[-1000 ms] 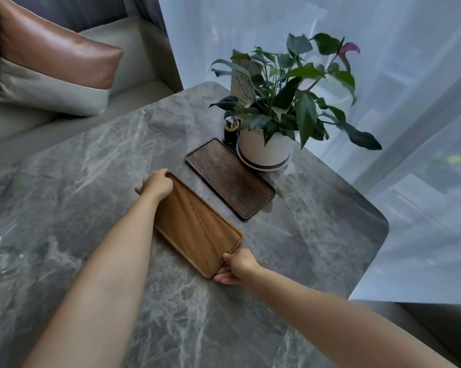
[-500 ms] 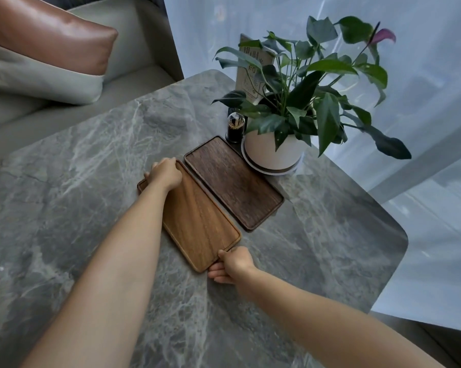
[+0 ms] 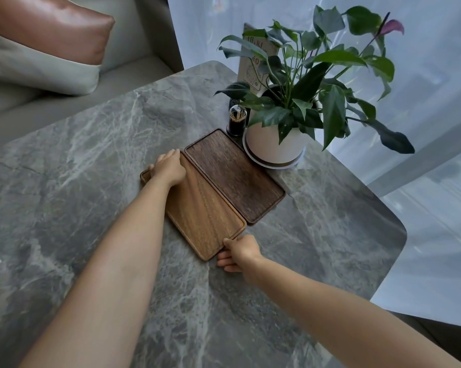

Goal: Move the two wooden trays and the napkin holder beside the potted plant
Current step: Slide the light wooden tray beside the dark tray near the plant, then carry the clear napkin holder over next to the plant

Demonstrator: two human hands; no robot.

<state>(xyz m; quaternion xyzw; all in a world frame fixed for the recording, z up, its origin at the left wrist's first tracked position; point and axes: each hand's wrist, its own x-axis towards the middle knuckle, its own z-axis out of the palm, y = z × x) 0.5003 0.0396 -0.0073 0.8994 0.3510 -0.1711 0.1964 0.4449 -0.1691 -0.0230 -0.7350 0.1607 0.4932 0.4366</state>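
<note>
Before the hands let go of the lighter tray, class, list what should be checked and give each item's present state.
1. Dark tray sits beside the potted plant: ok.
2. Light tray lies alongside the dark tray, long edges meeting: ok.
3. Light tray flat on the marble table: cannot tell, the hands cover two corners.
4. Left hand on the far corner, right hand on the near corner, both gripping: ok.
5. Toothpick jar upright and untouched by either tray: ok.
6. Napkin holder moved beside the plant: cannot tell, none is visible.
</note>
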